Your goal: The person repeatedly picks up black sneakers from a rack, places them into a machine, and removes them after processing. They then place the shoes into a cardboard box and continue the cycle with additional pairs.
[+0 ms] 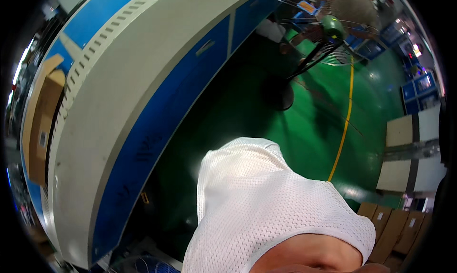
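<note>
Neither of my hands shows in the head view. A white mesh shirt point(271, 201) on my body fills the lower middle and hides whatever lies behind it. Along the left runs a long machine or bench point(138, 68) with a pale top and blue side panels. An open cardboard box point(40, 125) rests at its far left edge, beside a row of slots. What my hands touch, if anything, cannot be seen.
A standing fan point(332, 29) with a round black base is on the green floor point(304, 130), beside a yellow line point(349, 111). Another person point(354, 8) is behind it. Flat cardboard boxes point(388, 227) are stacked at lower right, below pale blocks point(399, 131).
</note>
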Motion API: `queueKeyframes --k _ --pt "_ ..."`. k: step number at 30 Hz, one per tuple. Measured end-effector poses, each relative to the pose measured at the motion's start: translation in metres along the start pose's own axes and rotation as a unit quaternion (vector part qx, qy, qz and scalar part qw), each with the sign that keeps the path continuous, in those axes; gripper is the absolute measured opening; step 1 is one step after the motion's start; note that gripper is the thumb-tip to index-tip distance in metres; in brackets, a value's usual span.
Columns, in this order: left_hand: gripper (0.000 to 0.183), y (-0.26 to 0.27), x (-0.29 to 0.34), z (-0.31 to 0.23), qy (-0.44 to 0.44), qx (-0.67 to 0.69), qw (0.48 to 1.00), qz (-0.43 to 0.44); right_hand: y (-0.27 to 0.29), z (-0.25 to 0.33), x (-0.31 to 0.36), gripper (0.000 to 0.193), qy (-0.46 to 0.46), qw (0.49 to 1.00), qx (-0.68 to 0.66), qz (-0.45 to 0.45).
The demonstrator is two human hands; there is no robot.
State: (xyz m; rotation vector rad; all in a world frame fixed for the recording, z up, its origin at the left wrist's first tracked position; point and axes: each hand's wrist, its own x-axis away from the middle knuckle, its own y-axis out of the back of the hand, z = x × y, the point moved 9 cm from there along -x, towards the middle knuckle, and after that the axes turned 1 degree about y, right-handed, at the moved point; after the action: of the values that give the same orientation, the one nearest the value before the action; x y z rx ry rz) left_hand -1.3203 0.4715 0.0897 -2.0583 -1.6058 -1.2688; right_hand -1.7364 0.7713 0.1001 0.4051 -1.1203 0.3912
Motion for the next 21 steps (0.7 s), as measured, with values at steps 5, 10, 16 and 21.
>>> queueKeyframes --k 5,10,16,21 --pt "0.033 0.011 -0.022 -0.012 -0.011 -0.035 0.998 0.046 -0.003 -0.033 0.000 0.030 0.004 1.000 0.023 -0.019" --pt "0.032 0.018 -0.037 -0.017 -0.014 -0.054 0.995 0.078 -0.014 -0.056 -0.009 0.029 0.001 0.997 0.072 -0.024" --pt "0.033 0.011 -0.043 -0.025 -0.012 -0.080 0.990 0.112 -0.041 -0.041 -0.053 0.028 0.027 0.978 0.207 0.019" --pt "0.034 0.000 -0.033 -0.018 0.003 -0.114 0.975 0.191 -0.111 0.144 -0.099 0.027 0.329 0.899 0.271 0.097"
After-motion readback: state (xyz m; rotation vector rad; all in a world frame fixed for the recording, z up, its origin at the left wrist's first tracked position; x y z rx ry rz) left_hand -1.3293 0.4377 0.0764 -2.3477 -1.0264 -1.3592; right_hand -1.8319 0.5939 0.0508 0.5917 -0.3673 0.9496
